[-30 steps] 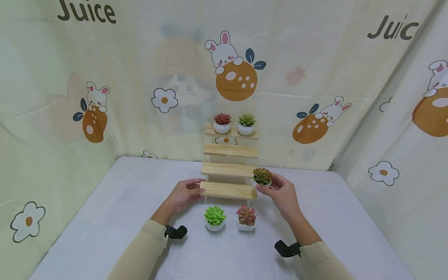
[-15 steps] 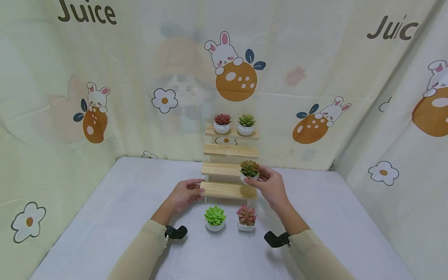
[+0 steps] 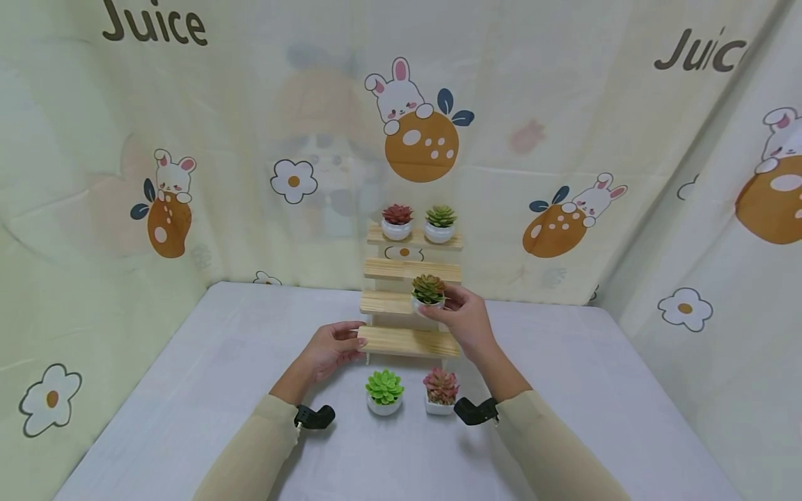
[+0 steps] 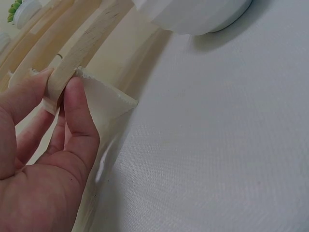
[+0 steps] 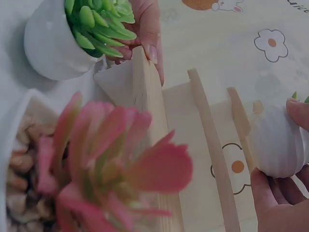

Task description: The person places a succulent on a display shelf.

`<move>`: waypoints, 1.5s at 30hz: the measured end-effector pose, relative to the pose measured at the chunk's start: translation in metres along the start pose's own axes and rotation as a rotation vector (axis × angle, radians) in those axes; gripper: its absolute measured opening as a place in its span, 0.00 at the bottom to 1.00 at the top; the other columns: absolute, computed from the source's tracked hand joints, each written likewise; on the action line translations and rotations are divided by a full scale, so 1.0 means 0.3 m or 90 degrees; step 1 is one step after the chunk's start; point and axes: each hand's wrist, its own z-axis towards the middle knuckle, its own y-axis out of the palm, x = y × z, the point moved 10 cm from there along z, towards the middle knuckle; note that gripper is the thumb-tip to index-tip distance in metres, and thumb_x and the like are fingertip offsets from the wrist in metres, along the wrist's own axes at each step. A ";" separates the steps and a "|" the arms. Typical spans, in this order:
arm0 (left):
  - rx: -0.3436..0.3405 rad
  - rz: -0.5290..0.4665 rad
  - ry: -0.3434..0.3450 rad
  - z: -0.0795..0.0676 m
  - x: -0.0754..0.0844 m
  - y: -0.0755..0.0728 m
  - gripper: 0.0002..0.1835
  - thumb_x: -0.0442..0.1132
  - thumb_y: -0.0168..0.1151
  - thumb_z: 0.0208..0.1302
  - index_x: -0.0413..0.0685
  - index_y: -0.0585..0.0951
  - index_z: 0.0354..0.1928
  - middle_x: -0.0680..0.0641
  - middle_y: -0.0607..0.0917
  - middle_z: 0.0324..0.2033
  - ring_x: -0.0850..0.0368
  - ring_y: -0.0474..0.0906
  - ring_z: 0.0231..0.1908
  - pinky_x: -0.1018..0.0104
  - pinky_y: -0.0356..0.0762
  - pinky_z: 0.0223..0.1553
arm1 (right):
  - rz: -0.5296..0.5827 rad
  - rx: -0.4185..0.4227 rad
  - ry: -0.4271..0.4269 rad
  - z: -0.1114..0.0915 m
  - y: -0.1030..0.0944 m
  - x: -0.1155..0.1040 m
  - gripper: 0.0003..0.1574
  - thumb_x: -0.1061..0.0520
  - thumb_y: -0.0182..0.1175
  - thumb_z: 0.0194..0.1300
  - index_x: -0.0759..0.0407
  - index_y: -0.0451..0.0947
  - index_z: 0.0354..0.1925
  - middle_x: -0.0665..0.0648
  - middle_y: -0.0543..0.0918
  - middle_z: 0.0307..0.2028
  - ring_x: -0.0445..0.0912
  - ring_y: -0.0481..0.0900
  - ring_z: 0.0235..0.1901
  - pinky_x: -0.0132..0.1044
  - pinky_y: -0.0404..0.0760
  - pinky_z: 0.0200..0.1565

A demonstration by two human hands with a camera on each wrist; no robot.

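Right hand (image 3: 467,323) grips the white pot (image 3: 422,305) of the brown-green plant (image 3: 429,287), with the thumb and the fingers on its wall. This pot is near the middle of the second shelf from below (image 3: 383,302), about upright; whether its base touches the wood, I cannot tell. Left hand (image 3: 332,351) pinches the left end of the lowest shelf (image 3: 407,341) between thumb and fingers.

For good handling, I think, the pot should stay level, and the fingers should hold only its wall, not the leaves. The boards are narrow, so the base probably needs full support by the wood; if part of it hangs over the edge, it could tip. A light, steady pinch of the left hand seems right, because the thin white support (image 4: 107,94) may slide on the cloth (image 4: 217,145).

The shelves are of pale wood, flat and long, with straight grain and a rougher cut end. The held pot is rounded, with shallow ridges. On the cloth, which has a fine weave, stand the green plant (image 3: 383,386), plump-leaved in a round pot, and just beside it the pink plant (image 3: 441,385) in a square pot with brown pebbles (image 5: 18,186).
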 end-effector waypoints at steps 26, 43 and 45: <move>-0.006 -0.006 0.004 -0.001 -0.001 -0.001 0.27 0.26 0.63 0.68 0.32 0.72 0.69 0.44 0.85 0.46 0.58 0.85 0.40 0.67 0.87 0.41 | -0.015 0.033 -0.063 0.157 0.106 -0.109 0.36 0.53 0.79 0.55 0.56 0.81 0.62 0.59 0.87 0.55 0.50 0.84 0.54 0.35 0.85 0.51; 0.000 -0.003 -0.001 -0.001 -0.003 -0.002 0.27 0.26 0.64 0.68 0.33 0.73 0.69 0.42 0.84 0.48 0.58 0.85 0.41 0.68 0.87 0.41 | -0.067 0.051 -0.062 0.228 0.145 -0.127 0.36 0.52 0.79 0.56 0.60 0.81 0.61 0.60 0.87 0.54 0.50 0.83 0.51 0.43 0.83 0.54; -0.002 -0.002 0.002 -0.001 -0.001 -0.001 0.27 0.26 0.64 0.68 0.33 0.73 0.69 0.42 0.84 0.48 0.58 0.85 0.41 0.68 0.87 0.41 | -0.074 0.056 -0.063 0.231 0.145 -0.129 0.36 0.52 0.79 0.56 0.60 0.81 0.61 0.60 0.87 0.53 0.49 0.82 0.50 0.40 0.83 0.51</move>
